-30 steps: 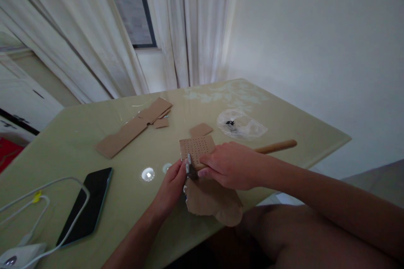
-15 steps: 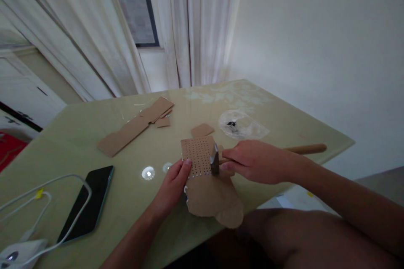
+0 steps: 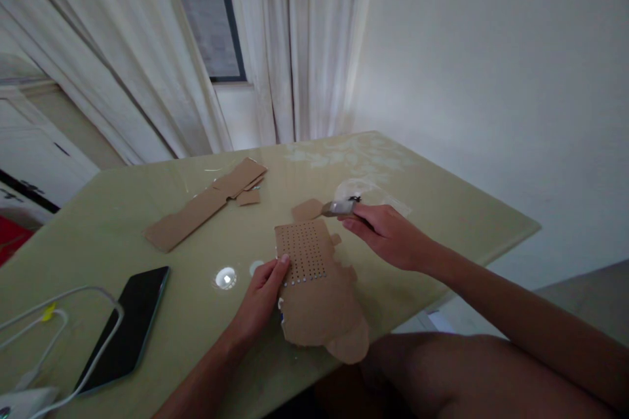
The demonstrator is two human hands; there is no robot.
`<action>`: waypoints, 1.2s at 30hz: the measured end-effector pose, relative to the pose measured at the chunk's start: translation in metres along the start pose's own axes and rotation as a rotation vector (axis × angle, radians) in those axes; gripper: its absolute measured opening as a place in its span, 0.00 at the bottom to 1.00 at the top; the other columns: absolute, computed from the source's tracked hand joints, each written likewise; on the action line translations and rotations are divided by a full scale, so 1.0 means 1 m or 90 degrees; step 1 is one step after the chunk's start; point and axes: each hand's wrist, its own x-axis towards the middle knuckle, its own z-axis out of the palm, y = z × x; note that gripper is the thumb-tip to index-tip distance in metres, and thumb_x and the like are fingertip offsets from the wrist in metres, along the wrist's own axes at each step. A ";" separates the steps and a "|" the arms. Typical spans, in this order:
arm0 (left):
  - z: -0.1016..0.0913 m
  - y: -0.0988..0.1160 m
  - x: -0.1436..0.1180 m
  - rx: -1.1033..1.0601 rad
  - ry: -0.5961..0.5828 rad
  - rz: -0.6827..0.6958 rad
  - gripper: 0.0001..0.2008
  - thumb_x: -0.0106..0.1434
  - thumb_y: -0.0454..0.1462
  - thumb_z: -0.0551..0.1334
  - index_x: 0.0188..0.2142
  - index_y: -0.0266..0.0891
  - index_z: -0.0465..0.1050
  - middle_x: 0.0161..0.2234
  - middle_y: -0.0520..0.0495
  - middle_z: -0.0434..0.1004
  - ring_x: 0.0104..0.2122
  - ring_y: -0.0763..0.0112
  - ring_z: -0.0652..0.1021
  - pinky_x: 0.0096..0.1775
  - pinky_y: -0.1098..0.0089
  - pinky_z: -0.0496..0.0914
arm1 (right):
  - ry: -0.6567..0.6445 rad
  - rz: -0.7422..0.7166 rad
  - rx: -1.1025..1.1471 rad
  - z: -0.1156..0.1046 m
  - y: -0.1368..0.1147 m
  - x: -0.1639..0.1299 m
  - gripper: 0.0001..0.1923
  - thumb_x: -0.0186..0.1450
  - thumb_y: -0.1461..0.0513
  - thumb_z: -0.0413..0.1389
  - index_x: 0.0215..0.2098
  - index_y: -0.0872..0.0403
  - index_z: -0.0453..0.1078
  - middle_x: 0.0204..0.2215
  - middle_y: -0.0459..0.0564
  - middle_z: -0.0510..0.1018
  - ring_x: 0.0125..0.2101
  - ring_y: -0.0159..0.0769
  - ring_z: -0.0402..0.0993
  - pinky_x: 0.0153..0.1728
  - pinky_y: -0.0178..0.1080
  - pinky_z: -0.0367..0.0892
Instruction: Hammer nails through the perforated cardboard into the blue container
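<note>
My left hand point(image 3: 266, 278) is closed on the left edge of a piece of brown cardboard point(image 3: 319, 314), thumb on top. Rows of small dark dots cover its upper part, with a line of small white heads beneath them. My right hand point(image 3: 388, 232) grips a hammer close to its metal head point(image 3: 340, 207), raised beyond the cardboard's upper right corner and apart from it. The hammer's handle is hidden behind the hand and forearm. Near the hammer head lie a small cardboard scrap point(image 3: 307, 210) and a clear plastic bag point(image 3: 383, 196) with small black things in it.
Long cardboard strips point(image 3: 196, 213) lie at the back left of the table point(image 3: 442, 196). A black phone point(image 3: 128, 327) rests at the left, crossed by a white cable point(image 3: 120, 308) near a white device point(image 3: 27, 402). The table's front edge runs close to my leg.
My right hand has lifted the hammer off the cardboard and turned it, moving its head up and away. The left hand keeps its hold on the cardboard. The whole view has shifted slightly.
</note>
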 end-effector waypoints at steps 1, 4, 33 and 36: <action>0.001 0.001 -0.001 -0.014 0.003 -0.007 0.29 0.58 0.63 0.71 0.31 0.38 0.85 0.32 0.43 0.84 0.36 0.57 0.78 0.38 0.65 0.72 | -0.029 -0.043 -0.022 0.001 -0.001 -0.001 0.16 0.81 0.55 0.49 0.44 0.54 0.75 0.34 0.49 0.81 0.35 0.39 0.76 0.39 0.41 0.63; 0.001 0.003 -0.002 -0.044 -0.011 -0.014 0.27 0.57 0.62 0.72 0.32 0.39 0.85 0.32 0.42 0.85 0.35 0.56 0.79 0.37 0.64 0.73 | -0.120 -0.161 -0.132 0.005 -0.005 -0.002 0.13 0.81 0.57 0.52 0.51 0.54 0.76 0.42 0.53 0.83 0.38 0.41 0.78 0.39 0.41 0.63; 0.003 0.003 -0.002 -0.028 0.009 0.017 0.26 0.60 0.62 0.70 0.28 0.41 0.84 0.29 0.45 0.82 0.34 0.57 0.77 0.38 0.64 0.73 | -0.206 -0.153 -0.165 0.017 -0.029 0.005 0.15 0.82 0.55 0.49 0.48 0.54 0.74 0.38 0.54 0.86 0.34 0.43 0.80 0.35 0.41 0.61; 0.003 0.000 -0.002 -0.040 -0.004 0.016 0.27 0.61 0.61 0.70 0.33 0.39 0.86 0.33 0.43 0.85 0.37 0.55 0.79 0.39 0.64 0.75 | -0.072 -0.076 -0.096 0.016 -0.017 0.005 0.15 0.82 0.55 0.48 0.49 0.53 0.75 0.37 0.53 0.84 0.36 0.43 0.79 0.38 0.41 0.63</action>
